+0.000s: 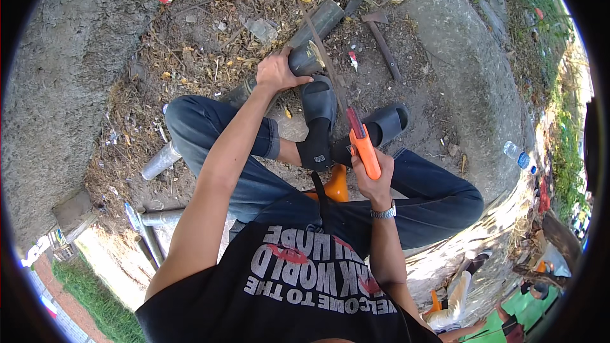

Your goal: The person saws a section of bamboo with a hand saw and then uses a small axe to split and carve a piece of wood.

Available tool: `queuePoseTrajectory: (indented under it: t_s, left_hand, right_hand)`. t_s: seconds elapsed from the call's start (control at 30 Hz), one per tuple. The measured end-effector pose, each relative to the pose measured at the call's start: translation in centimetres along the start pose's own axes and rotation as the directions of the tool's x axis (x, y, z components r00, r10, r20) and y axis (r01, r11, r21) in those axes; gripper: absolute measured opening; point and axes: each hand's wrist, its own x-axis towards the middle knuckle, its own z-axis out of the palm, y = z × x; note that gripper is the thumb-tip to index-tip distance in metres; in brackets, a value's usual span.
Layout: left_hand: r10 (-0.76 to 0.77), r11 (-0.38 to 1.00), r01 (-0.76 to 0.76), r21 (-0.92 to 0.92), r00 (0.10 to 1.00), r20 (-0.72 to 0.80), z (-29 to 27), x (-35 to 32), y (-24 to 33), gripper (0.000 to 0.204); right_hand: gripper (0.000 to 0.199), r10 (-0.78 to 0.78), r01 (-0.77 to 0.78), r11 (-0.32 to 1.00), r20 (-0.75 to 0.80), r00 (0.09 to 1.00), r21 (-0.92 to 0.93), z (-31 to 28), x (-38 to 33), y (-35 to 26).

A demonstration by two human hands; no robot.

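Observation:
My right hand (373, 178) is closed round the orange handle of a hand saw (366, 155). Its long, thin blade slants up and away, passing close by the pale, splintered end of a dark green bamboo piece (304, 60); whether the teeth touch it I cannot tell. My left hand (276, 73) grips that bamboo from the left, thumb stretched toward my sandal (318, 98). Just beyond lies a thicker bamboo length (324, 20), and another bamboo section (238, 94) shows partly behind my left wrist.
A hatchet (383, 47) lies on the dirt to the right. Rock walls (76, 57) rise on both sides. A grey tube-like piece (160, 162) rests beside my left knee. An orange object (337, 185) sits between my legs. Water bottle (520, 157) at right; other people at lower right.

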Motion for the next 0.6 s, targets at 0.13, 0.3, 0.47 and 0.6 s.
queuePoseTrajectory:
  t_s: [0.13, 0.3, 0.47, 0.6]
  left_hand:
    - [-0.030, 0.999, 0.030, 0.011, 0.999, 0.039, -0.3, 0.2, 0.1, 0.117]
    - [-0.058, 0.998, 0.058, 0.016, 0.998, 0.031, -0.2, 0.3, -0.2, 0.116]
    - [-0.066, 0.998, 0.066, -0.003, 0.998, -0.021, 0.4, 0.3, 0.4, 0.108]
    - [-0.067, 0.998, 0.067, -0.022, 0.998, 0.008, -0.4, 0.9, -0.7, 0.105]
  right_hand:
    - [0.018, -0.056, 0.057, 0.996, 0.026, 0.998, -0.068, 0.5, -0.1, -0.2]
    - [0.015, -0.092, 0.096, 0.994, 0.073, 0.993, -0.054, -0.6, -1.0, -1.0]
    - [0.019, -0.009, 0.015, 0.997, 0.091, 0.996, -0.074, 1.2, 2.6, -1.2]
    - [0.019, -0.019, 0.033, 0.995, 0.137, 0.990, -0.099, -0.2, 1.5, -0.7]
